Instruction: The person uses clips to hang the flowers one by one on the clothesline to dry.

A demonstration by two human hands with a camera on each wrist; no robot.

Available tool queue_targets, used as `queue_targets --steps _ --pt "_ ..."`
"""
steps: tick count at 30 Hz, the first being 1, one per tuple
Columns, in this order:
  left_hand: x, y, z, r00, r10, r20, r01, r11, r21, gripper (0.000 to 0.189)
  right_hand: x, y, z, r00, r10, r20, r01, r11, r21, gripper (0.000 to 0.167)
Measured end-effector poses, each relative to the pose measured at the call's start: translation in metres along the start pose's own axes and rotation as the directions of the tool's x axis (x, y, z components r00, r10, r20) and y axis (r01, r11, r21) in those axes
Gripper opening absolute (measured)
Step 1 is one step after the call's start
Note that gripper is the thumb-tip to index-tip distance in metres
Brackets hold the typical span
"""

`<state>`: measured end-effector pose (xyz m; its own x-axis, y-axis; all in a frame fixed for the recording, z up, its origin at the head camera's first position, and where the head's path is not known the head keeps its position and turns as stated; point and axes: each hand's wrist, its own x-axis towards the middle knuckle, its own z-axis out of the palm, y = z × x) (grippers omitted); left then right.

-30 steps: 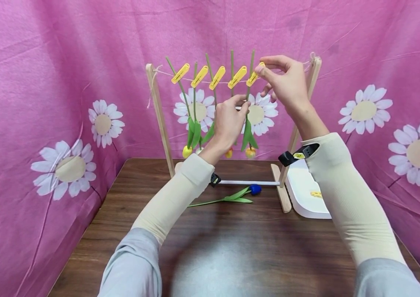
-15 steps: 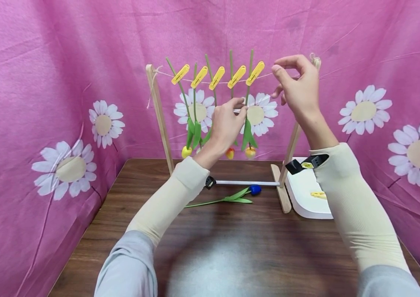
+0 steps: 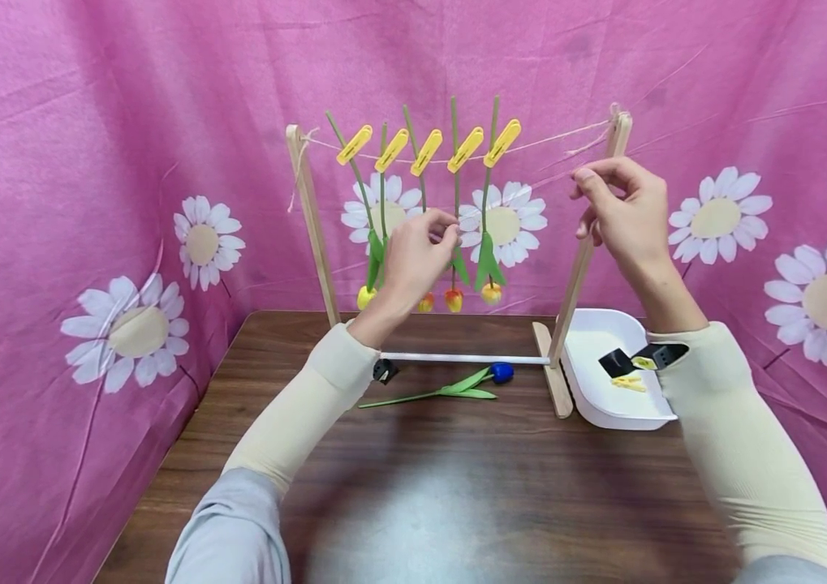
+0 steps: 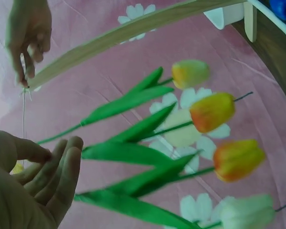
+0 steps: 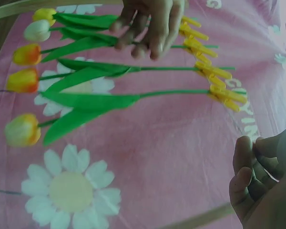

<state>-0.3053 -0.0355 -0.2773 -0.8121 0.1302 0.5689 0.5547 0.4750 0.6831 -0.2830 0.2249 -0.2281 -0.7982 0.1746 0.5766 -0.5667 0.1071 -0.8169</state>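
Observation:
Several artificial tulips hang head-down from a string [image 3: 559,143], each stem pinned by a yellow clothespin [image 3: 503,143]. The rightmost tulip [image 3: 491,294] has a pale orange-yellow head. My left hand [image 3: 416,255] is loosely bent in front of the middle stems, its thumb and fingertips close by them; in the left wrist view no stem lies in its fingers [image 4: 62,176]. Off to the right, below the string's end, my right hand [image 3: 628,207] hangs with relaxed fingers and nothing between them. The right wrist view shows clothespins [image 5: 227,98] gripping the stems, away from that hand.
Two wooden posts [image 3: 313,235] joined by a white rod [image 3: 464,358] carry the string. A blue tulip [image 3: 501,372] lies on the brown table [image 3: 398,454] before the rod. At right stands a white tray [image 3: 588,405] with yellow clothespins [image 3: 628,383] inside.
My right hand has let go of the rightmost clothespin and moved right and down. My left hand has drawn left and down, away from the rightmost stem. The tray is more visible.

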Motion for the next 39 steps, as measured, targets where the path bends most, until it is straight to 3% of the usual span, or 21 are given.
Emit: queue_targets --steps 4,9,17,21,24,28,32,36,39 --pt "-0.008 -0.012 -0.008 0.998 0.008 0.057 -0.006 0.999 -0.035 0.019 -0.007 0.009 -0.018 1.0 0.024 -0.003 -0.024 0.998 -0.064 0.011" --pt "-0.018 -0.03 -0.016 0.998 -0.002 0.061 0.004 1.0 -0.031 0.016 -0.013 0.021 -0.04 0.998 0.065 -0.005 -0.065 0.981 -0.185 0.008" --pt "-0.039 -0.061 -0.028 0.995 -0.019 0.103 0.031 0.993 -0.117 0.012 -0.024 0.042 -0.075 0.991 0.13 0.02 -0.112 0.918 -0.381 0.008" --pt "-0.051 -0.077 -0.034 0.988 0.005 0.156 0.015 0.992 -0.124 0.012 -0.029 0.055 -0.093 0.982 0.181 0.045 -0.136 0.858 -0.496 0.009" --pt "-0.06 -0.089 -0.037 0.98 0.0 0.201 0.031 0.988 -0.151 0.012 -0.032 0.065 -0.107 0.974 0.21 0.082 -0.121 0.795 -0.595 0.009" --pt "-0.073 -0.107 -0.041 0.969 -0.034 0.245 0.068 0.989 -0.131 0.011 -0.036 0.083 -0.121 0.961 0.234 0.148 -0.062 0.703 -0.708 0.018" --pt "-0.085 -0.123 -0.045 0.951 -0.081 0.297 0.116 0.988 -0.1 0.01 -0.038 0.102 -0.131 0.942 0.26 0.213 -0.004 0.642 -0.766 0.022" --pt "-0.097 -0.136 -0.047 0.928 -0.105 0.356 0.142 0.987 -0.078 0.011 -0.041 0.116 -0.137 0.908 0.296 0.295 0.069 0.591 -0.804 0.02" --pt "-0.106 -0.145 -0.048 0.907 -0.112 0.405 0.146 0.988 -0.053 0.011 -0.043 0.125 -0.14 0.864 0.355 0.356 0.104 0.567 -0.817 0.018"
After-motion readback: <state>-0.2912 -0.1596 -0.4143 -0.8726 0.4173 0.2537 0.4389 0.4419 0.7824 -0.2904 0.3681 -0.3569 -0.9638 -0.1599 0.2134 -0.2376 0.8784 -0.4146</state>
